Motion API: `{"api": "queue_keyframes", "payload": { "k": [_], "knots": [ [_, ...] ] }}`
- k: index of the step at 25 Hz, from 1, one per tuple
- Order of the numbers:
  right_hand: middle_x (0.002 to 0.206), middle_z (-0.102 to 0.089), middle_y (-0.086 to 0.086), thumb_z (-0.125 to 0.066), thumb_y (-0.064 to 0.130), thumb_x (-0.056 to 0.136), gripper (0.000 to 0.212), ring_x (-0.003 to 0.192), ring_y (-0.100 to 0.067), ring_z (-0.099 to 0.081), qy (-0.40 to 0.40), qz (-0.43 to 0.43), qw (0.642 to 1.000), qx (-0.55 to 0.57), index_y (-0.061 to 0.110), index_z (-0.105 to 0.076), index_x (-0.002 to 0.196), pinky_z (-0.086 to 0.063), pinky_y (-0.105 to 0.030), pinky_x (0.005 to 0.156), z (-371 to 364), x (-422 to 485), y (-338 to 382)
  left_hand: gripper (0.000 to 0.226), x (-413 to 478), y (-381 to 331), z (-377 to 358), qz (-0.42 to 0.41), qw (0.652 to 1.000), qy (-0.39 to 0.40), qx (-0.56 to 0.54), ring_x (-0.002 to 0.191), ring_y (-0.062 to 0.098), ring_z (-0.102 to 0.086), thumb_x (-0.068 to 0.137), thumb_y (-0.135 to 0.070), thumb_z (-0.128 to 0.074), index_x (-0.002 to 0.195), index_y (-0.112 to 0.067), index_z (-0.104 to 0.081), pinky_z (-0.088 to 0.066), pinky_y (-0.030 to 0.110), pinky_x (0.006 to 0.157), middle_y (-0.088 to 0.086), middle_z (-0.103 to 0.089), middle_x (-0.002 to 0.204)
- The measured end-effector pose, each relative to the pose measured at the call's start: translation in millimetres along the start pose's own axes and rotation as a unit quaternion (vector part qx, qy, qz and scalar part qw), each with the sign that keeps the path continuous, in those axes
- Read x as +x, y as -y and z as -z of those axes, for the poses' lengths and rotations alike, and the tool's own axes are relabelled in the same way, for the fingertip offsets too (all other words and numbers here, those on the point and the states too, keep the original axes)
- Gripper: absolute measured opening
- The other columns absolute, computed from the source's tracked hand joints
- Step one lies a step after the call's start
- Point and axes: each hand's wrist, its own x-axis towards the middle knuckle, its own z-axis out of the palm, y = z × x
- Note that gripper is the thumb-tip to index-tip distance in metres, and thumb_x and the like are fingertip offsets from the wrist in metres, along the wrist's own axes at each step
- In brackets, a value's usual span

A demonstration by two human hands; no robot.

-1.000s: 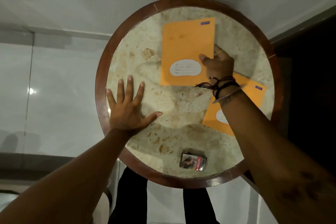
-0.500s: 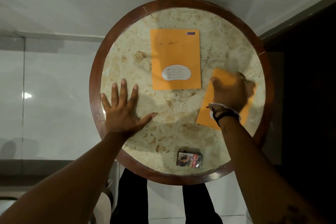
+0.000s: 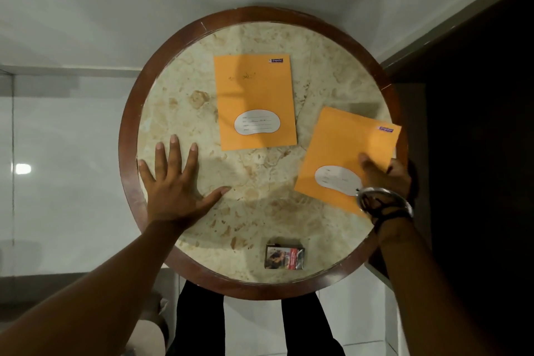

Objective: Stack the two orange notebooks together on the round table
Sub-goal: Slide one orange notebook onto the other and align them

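Looking down: round bench (image 3: pixel 130 150), two orange notebooks apart
Far notebook (image 3: pixel 255 101): flat, centre
Right notebook (image 3: pixel 344 153): tilted, right edge
Right hand (image 3: pixel 384 176): grip pinching right notebook
Left hand (image 3: pixel 173 182): grip spread flat

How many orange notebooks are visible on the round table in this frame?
2. One orange notebook lies flat near the table's centre, untouched. The second notebook sits tilted at the right edge, gripped by the right hand. None appears hidden.

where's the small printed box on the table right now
In the head view the small printed box lies flat at the near edge of the round table, apart from both orange notebooks and between the person's two forearms.
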Motion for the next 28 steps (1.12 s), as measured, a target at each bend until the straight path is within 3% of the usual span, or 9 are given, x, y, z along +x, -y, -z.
{"api": "queue_keyframes", "payload": {
  "k": [3,5,7,10,16,19,22,26,28],
  "knots": [
    [0.081,-0.068,0.008,-0.065,0.049,0.084,0.033,0.074,-0.006,-0.066,0.017,0.093,0.995,0.027,0.019,-0.068,0.096,-0.042,-0.016,0.048,15.9,3.2,14.2,0.114,1.6,-3.7,3.9,-0.006,1.0,-0.001,-0.001,0.16,0.046,-0.014,0.077,-0.096,-0.035,0.164,-0.021,-0.029,-0.011,0.075,0.12,0.016,-0.012,0.175],
    [0.083,-0.073,0.022,-0.068,0.041,0.086,0.019,0.076,0.011,-0.066,0.096,0.074,0.979,0.161,0.028,-0.069,0.1,-0.051,-0.007,0.061,4.2,0.8,41.4,0.115,2.0,-2.4,4.9,-0.004,1.0,-0.005,-0.002,0.16,0.046,-0.015,0.077,-0.095,-0.035,0.164,-0.02,-0.031,-0.012,0.075,0.12,0.017,-0.014,0.175],
    [0.088,-0.075,0.015,-0.071,0.022,0.087,0.015,0.086,-0.005,-0.07,0.147,0.068,0.956,0.244,0.022,-0.071,0.102,-0.058,-0.025,0.08,-33.3,2.1,67.6,0.116,2.3,-2.7,4.9,-0.006,1.0,-0.011,-0.005,0.16,0.046,-0.014,0.076,-0.095,-0.035,0.164,-0.02,-0.031,-0.012,0.075,0.119,0.016,-0.014,0.175],
    [0.096,-0.074,-0.007,-0.067,0.008,0.09,0.026,0.092,-0.023,-0.069,0.212,0.118,0.941,0.236,-0.001,-0.066,0.114,-0.057,-0.038,0.086,-93.5,-6.9,115.4,0.115,0.5,-0.2,-1.6,-0.004,1.0,-0.027,-0.01,0.161,0.044,-0.012,0.076,-0.095,-0.036,0.165,-0.022,-0.028,-0.011,0.074,0.12,0.015,-0.012,0.175],
    [0.112,-0.069,-0.01,-0.07,0.036,0.085,0.037,0.103,-0.03,-0.064,0.145,0.178,0.972,0.046,0.008,-0.066,0.109,-0.054,-0.039,0.086,-144.2,-12.8,134.7,0.113,-1.1,-2.6,1.7,0.002,1.0,0.007,-0.021,0.163,0.036,0.004,0.078,-0.096,-0.032,0.168,-0.029,-0.015,0.001,0.067,0.126,0.006,0.006,0.177],
    [0.129,-0.052,-0.015,-0.068,0.047,0.084,0.054,0.122,-0.034,-0.046,0.085,0.204,0.974,-0.049,0.005,-0.06,0.117,-0.046,-0.042,0.082,-145.8,-15.9,128.5,0.098,1.5,-15.1,24.1,0.035,0.994,-0.018,-0.103,0.162,0.038,-0.013,0.085,-0.083,-0.037,0.164,-0.024,-0.033,-0.006,0.06,0.126,0.014,-0.016,0.175],
    [0.129,-0.047,-0.016,-0.071,0.051,0.08,0.06,0.119,-0.035,-0.047,0.077,0.183,0.978,-0.059,0.005,-0.057,0.116,-0.047,-0.042,0.08,-150.7,-16.2,123.0,0.074,58.9,-61.3,54.0,0.121,0.945,-0.112,-0.283,0.129,0.038,-0.057,0.099,-0.063,-0.035,0.133,-0.005,-0.065,-0.038,0.045,0.109,0.022,-0.064,0.133],
    [0.135,-0.052,-0.014,-0.073,0.045,0.078,0.066,0.121,-0.035,-0.054,0.155,0.03,0.988,0.003,0.009,-0.049,0.128,-0.05,-0.049,0.098,-148.6,-8.4,137.1,0.085,164.2,-108.4,89.3,0.337,0.783,0.05,-0.521,0.143,0.036,-0.043,0.096,-0.07,-0.047,0.153,-0.006,-0.043,-0.038,0.051,0.118,0.016,-0.047,0.156],
    [0.121,-0.06,-0.01,-0.079,0.038,0.077,0.053,0.103,-0.029,-0.061,0.203,-0.022,0.97,0.13,0.01,-0.055,0.115,-0.054,-0.039,0.083,-135.7,-10.9,148.4,0.08,173.9,-113.3,99.4,0.312,0.775,0.055,-0.546,0.135,0.031,-0.054,0.093,-0.069,-0.054,0.148,-0.012,-0.048,-0.046,0.05,0.112,0.01,-0.055,0.149]
  ]
}}
